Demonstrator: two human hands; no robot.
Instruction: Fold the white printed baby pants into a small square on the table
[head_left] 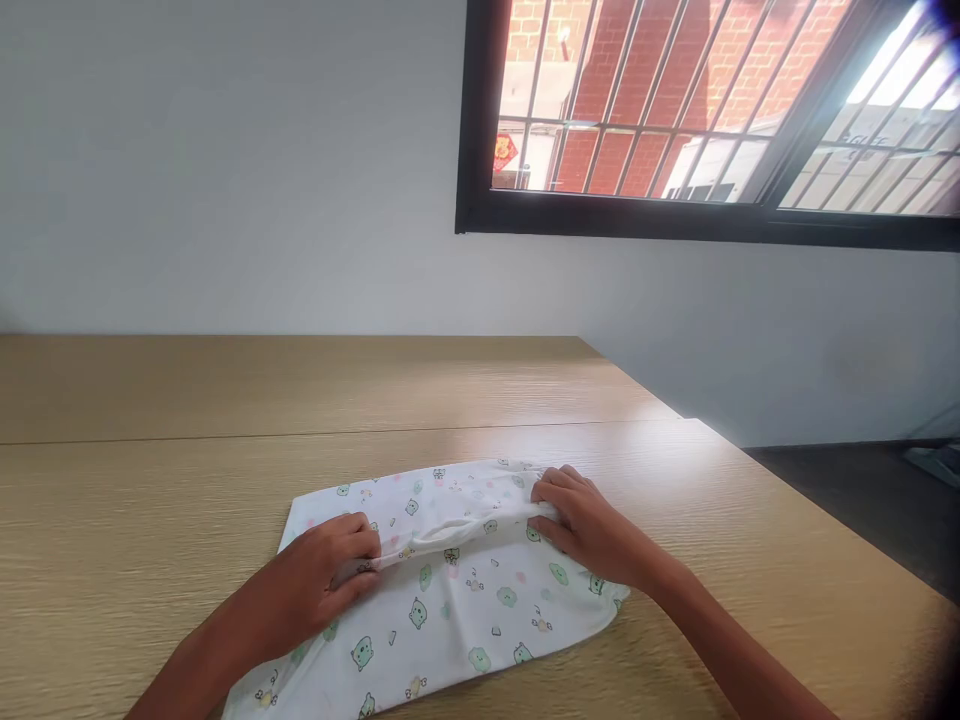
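Left grip (pixel 330 568) and right grip (pixel 581 522) hide pinched cloth (pixel 457 600).

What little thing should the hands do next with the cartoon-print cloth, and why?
Perhaps the left hand and right hand should gently draw apart: both pinch the white cartoon-print cloth along a raised fold, which looks wrinkled between them, so a light pull might straighten it.

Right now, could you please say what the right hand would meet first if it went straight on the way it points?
Most likely the printed white cloth: the right hand grips a fold of it and points left across it, though depth is unclear.
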